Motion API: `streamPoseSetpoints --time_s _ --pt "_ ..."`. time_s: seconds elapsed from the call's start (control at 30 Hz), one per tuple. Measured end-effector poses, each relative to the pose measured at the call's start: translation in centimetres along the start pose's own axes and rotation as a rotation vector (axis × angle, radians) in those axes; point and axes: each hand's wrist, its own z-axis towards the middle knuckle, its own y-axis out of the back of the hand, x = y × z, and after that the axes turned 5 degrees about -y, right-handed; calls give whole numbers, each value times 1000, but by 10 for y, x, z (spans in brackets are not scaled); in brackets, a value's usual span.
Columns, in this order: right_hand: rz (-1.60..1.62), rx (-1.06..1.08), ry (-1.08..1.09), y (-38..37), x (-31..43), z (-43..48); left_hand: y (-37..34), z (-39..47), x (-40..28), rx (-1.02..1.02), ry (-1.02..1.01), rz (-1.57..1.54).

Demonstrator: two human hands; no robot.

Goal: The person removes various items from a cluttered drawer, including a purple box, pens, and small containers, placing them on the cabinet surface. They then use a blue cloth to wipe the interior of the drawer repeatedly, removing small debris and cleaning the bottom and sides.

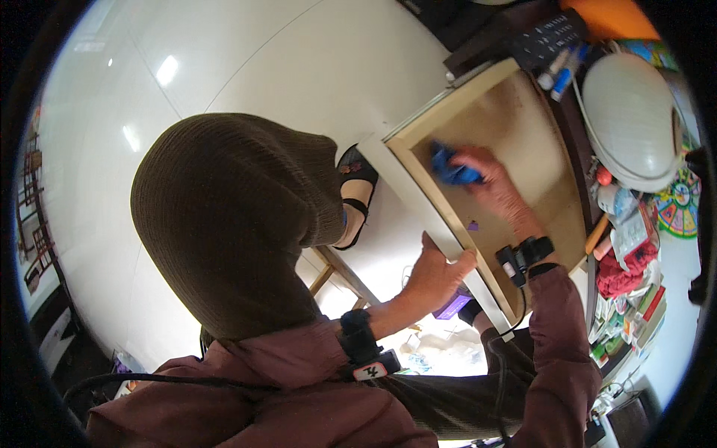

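A pulled-out drawer (538, 151) with a pale wooden inside and a white front panel (411, 193) lies before me. Inside it, my right hand (486, 173) presses a blue cloth (452, 166) against the bottom near the front wall; hand and cloth are slightly blurred. Lower down, my left hand (437, 274) grips the front panel, with the thumb over its top edge. A small purple scrap (473, 225) rests on the drawer bottom between the two hands.
Along the drawer's far side, the desktop holds a keyboard (549, 39), blue and white markers (568, 73), a white rounded device (630, 120) and a red cloth (626, 271). A purple box (452, 305) sits below the drawer front. Cables hang from my wrist straps.
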Motion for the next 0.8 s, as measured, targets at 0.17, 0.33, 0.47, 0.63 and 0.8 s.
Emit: streamPoseSetpoints --time_s 0.17,0.33,0.47,0.63,0.8 --pt "94 69 -4 -9 23 -39 8 -3 -11 28 183 -75" --pt "98 191 -86 1 18 -77 14 -9 -36 48 287 106" --pt "335 -29 -306 25 10 -104 34 -11 -77 432 396 324" --pt "-1 -247 -587 43 -15 -143 20 -16 -140 745 -14 1051" --pt "-2 102 -744 7 -9 -168 12 68 -181 823 -346 1742"
